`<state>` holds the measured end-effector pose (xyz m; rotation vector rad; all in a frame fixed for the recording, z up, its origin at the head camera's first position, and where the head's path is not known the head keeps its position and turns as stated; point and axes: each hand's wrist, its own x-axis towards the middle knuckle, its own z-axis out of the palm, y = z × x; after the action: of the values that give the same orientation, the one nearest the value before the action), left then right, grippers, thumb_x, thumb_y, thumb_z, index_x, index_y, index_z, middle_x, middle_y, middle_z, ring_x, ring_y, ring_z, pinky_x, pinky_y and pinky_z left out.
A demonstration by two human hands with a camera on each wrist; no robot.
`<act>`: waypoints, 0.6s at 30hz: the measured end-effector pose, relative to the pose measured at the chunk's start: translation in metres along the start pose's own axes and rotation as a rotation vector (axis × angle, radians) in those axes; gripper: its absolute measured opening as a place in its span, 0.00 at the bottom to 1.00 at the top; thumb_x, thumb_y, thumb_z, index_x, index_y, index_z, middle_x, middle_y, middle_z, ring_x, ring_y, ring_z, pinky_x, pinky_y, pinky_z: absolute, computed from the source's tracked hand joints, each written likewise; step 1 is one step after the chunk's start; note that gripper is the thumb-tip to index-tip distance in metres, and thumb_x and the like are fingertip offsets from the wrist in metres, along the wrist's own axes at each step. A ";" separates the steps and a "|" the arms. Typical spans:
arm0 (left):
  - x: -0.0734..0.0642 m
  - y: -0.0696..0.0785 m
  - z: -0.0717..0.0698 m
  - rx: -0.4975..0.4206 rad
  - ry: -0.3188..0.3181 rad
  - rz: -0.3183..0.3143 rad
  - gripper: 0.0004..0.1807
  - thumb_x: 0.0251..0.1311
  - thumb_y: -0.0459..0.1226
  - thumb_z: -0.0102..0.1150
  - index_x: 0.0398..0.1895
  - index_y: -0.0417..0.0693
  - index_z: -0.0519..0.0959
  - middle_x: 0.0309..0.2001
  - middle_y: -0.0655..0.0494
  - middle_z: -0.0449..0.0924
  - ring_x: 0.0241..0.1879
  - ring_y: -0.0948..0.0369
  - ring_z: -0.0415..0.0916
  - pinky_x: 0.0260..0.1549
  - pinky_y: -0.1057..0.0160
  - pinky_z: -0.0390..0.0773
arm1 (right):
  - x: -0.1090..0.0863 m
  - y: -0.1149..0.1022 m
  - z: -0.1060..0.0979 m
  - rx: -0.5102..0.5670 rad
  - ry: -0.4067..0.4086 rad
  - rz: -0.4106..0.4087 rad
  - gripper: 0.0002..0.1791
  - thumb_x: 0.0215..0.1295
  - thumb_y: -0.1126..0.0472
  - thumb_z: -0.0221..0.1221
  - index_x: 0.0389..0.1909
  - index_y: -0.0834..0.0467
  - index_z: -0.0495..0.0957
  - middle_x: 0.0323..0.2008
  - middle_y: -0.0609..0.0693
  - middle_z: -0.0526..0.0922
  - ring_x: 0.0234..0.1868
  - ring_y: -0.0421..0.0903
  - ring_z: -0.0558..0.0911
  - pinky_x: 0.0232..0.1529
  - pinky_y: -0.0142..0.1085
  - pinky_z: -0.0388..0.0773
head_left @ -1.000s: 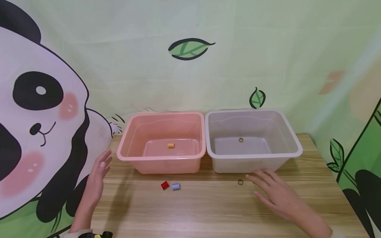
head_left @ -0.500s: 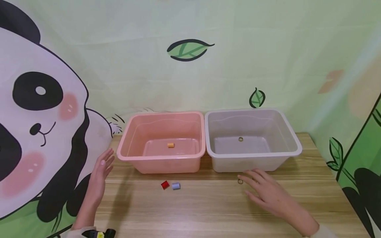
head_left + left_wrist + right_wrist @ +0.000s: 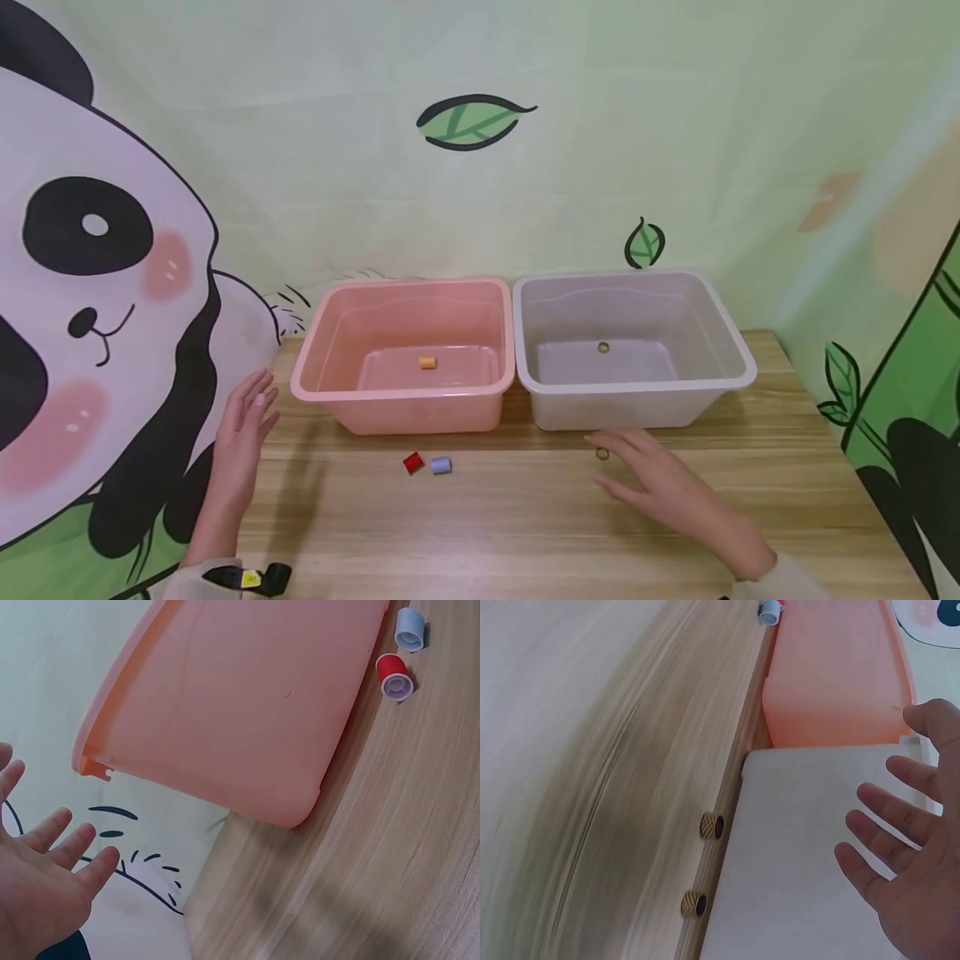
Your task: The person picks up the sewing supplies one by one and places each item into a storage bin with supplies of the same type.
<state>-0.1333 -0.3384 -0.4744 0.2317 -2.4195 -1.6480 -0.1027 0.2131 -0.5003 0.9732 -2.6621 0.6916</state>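
My right hand [image 3: 656, 479] hovers over the table in front of the grey bin, fingers spread and holding nothing. By its fingertips lies a small brass ring [image 3: 602, 454]. The right wrist view shows two knurled brass rings, a nearer one [image 3: 693, 904] and a farther one [image 3: 711, 826], beside the grey bin; in the head view my hand hides one. My left hand [image 3: 242, 433] is raised left of the pink bin, fingers loosely extended, with nothing in it. A red thread spool [image 3: 394, 677] and a light blue spool [image 3: 410, 629] lie before the pink bin.
The pink bin [image 3: 427, 417] and grey bin [image 3: 630, 410] stand side by side at the back of the wooden table [image 3: 465, 533]. A yellow-orange spool [image 3: 427, 362] lies in the pink one, a brass ring [image 3: 603, 347] in the grey. A panda-print cloth [image 3: 360, 167] hangs behind.
My right hand has moved left over the table, its fingertips coming up to the brass ring. My left hand has shifted only slightly. The spools and bins stay put.
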 end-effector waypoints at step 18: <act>0.008 -0.008 0.007 -0.048 -0.047 0.000 0.30 0.78 0.49 0.48 0.79 0.61 0.58 0.78 0.50 0.57 0.75 0.50 0.59 0.56 0.77 0.73 | 0.022 -0.015 0.029 0.202 -0.004 0.095 0.25 0.67 0.56 0.68 0.64 0.54 0.77 0.60 0.52 0.80 0.61 0.50 0.80 0.61 0.49 0.78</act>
<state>-0.1431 -0.3372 -0.4834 0.1881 -2.4101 -1.7279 -0.1113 0.1764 -0.5120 0.8998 -2.6962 0.9963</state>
